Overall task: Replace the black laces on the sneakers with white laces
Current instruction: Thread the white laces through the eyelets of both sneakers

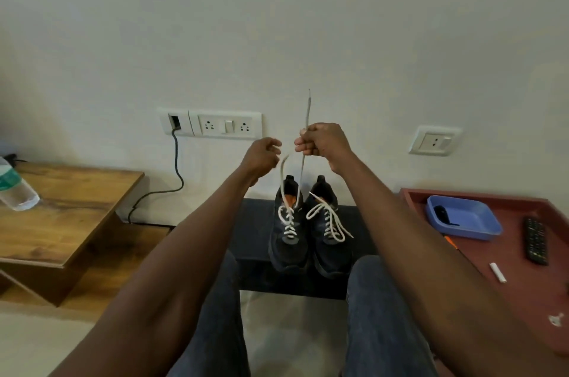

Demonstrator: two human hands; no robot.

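Note:
Two dark sneakers stand side by side on a black low bench [255, 241], toes toward me. The left sneaker [288, 241] and the right sneaker [329, 244] both carry white laces through their eyelets. My right hand [323, 142] is raised above them and grips one white lace end [304, 173] pulled up taut from the left sneaker, its tip sticking up past my fist. My left hand [263, 156] is raised beside it with curled fingers next to the other lace end [282, 173]; whether it pinches that end is unclear. The right sneaker's lace ends lie loose.
A red-brown table [523, 293] on the right holds a blue tray [463, 218] with a dark item inside, a remote [536, 240] and a small white object [498, 272]. A wooden table [61, 213] with a plastic bottle [15, 188] stands left. A cable [177, 167] hangs from the wall socket.

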